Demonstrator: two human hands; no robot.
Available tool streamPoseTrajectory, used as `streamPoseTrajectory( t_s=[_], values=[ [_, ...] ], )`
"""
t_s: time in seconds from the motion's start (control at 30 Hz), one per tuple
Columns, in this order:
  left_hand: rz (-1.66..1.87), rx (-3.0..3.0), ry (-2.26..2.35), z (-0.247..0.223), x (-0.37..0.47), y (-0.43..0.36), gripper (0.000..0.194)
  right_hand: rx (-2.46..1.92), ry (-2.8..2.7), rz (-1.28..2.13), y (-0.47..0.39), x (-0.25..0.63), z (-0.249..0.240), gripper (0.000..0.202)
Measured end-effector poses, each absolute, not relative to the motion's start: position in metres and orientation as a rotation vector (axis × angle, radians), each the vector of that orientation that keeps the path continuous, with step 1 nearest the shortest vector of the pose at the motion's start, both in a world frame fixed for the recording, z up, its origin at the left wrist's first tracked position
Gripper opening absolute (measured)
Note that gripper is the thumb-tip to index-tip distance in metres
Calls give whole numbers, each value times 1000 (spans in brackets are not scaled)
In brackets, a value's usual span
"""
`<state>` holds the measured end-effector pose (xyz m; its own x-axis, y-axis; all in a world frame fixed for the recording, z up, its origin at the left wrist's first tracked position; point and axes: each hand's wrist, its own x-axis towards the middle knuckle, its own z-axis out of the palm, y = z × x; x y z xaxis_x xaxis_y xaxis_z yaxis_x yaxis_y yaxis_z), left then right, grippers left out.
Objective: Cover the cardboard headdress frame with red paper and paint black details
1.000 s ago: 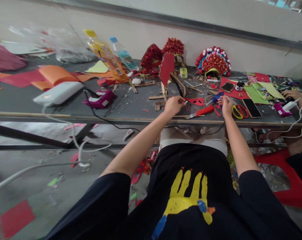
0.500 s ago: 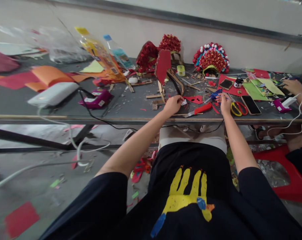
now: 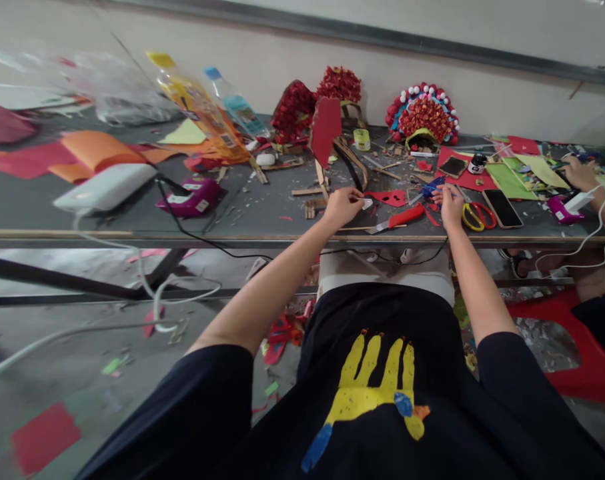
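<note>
on the near side of the worktop (image 3: 262,223), my left hand (image 3: 343,207) is pinching a small white piece (image 3: 367,203); i'm judging it light, thin and easily bent, so best held by an edge. that hand is angling back-up, fingertips pointing right. well apart to the right, my right hand (image 3: 451,206) is curling its fingers; whether it's gripping anything, i cannot tell. just beyond, a red piece with holes (image 3: 391,196) is lying flat.
</note>
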<state>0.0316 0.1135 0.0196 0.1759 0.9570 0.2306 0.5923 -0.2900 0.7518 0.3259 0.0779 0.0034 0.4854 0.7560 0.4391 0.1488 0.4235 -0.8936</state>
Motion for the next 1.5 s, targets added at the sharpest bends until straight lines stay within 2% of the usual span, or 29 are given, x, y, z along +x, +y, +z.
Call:
streamPoseTrajectory(
  t_s=[0.23,0.4,0.57,0.73,1.13,1.5],
  values=[
    [908,1965,1360,21,38,117,16,-1132,-1011,482,77,326,5,24],
    [777,2146,1512,24,49,114,24,-1146,-1022,487,78,327,5,27],
    [611,2356,1664,22,58,109,23,-1165,-1022,494,80,328,4,29],
    [651,2496,1581,23,58,107,16,-1174,-1025,492,81,327,4,28],
    [491,2659,1378,21,55,105,26,-1169,-1015,500,79,326,5,27],
    [334,2735,1388,29,56,98,35,-1172,-1020,487,80,326,5,28]
  ],
)
